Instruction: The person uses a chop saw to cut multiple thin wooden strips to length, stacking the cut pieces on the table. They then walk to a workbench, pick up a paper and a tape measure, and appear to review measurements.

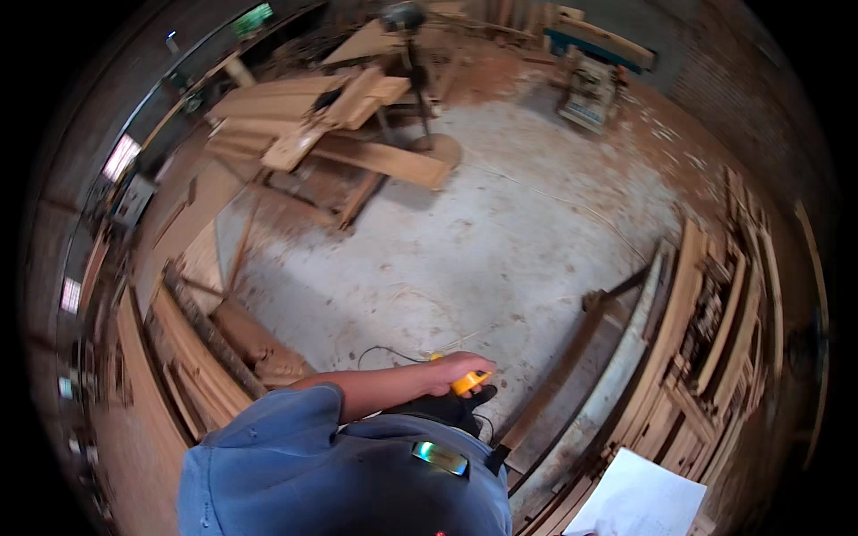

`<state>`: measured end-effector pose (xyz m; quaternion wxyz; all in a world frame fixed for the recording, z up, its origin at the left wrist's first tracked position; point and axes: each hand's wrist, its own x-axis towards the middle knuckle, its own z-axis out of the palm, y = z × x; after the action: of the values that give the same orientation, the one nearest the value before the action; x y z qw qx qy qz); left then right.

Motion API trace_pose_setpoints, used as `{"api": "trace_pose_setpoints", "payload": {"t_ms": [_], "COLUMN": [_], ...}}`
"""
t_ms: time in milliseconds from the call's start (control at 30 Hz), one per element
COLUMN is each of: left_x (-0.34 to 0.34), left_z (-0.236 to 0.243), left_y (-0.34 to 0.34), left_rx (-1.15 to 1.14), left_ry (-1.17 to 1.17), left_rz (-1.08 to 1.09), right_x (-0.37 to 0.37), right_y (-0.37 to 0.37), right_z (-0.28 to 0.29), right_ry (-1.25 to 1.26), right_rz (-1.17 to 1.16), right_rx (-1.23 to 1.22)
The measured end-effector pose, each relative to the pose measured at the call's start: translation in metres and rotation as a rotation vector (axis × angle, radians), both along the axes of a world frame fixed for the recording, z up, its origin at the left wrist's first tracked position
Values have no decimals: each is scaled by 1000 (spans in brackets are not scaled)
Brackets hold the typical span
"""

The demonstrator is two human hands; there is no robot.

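My left hand (458, 372) reaches across in front of my body, its fingers closed around a small yellow tape measure (471, 382) with dark markings. Only part of the tape measure shows past the fingers. At the lower right a white sheet of paper (640, 497) is tilted over the stacked timber. My right hand (590, 533) is at the bottom edge of that sheet, with just a sliver of it in view; it seems to hold the paper. Beside my left wrist another small yellow bit (436, 356) shows, too small to name.
Long timber strips (688, 357) lie stacked on my right beside a metal beam (599, 420). More boards (201, 357) lie on the left. Ahead, planks (304, 116) rest on a stand; a machine (590, 89) stands farther back. A dark cable (384, 348) crosses the concrete floor (500, 241).
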<state>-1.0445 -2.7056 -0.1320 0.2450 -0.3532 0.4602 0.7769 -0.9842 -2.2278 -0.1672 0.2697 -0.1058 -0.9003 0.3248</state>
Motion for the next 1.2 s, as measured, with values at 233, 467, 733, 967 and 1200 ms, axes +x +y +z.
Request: {"api": "trace_pose_setpoints", "payload": {"t_ms": [233, 467, 733, 967, 1200], "left_x": [72, 86, 47, 29, -1], "left_z": [4, -19, -24, -17, -11], "left_y": [-7, -22, -17, -13, -17], "left_rx": [-47, 95, 8, 18, -9], "left_ry": [-64, -58, -105, -62, -61], "left_rz": [193, 340, 276, 203, 139], "right_x": [12, -50, -89, -90, -92], "right_y": [111, 9, 8, -6, -7], "right_z": [-140, -25, -55, -33, -34], "right_ry": [-41, -437, -412, -295, -229], "right_rz": [251, -49, -307, -347, -389], "right_rx": [448, -1169, -1148, -1238, -1339]}}
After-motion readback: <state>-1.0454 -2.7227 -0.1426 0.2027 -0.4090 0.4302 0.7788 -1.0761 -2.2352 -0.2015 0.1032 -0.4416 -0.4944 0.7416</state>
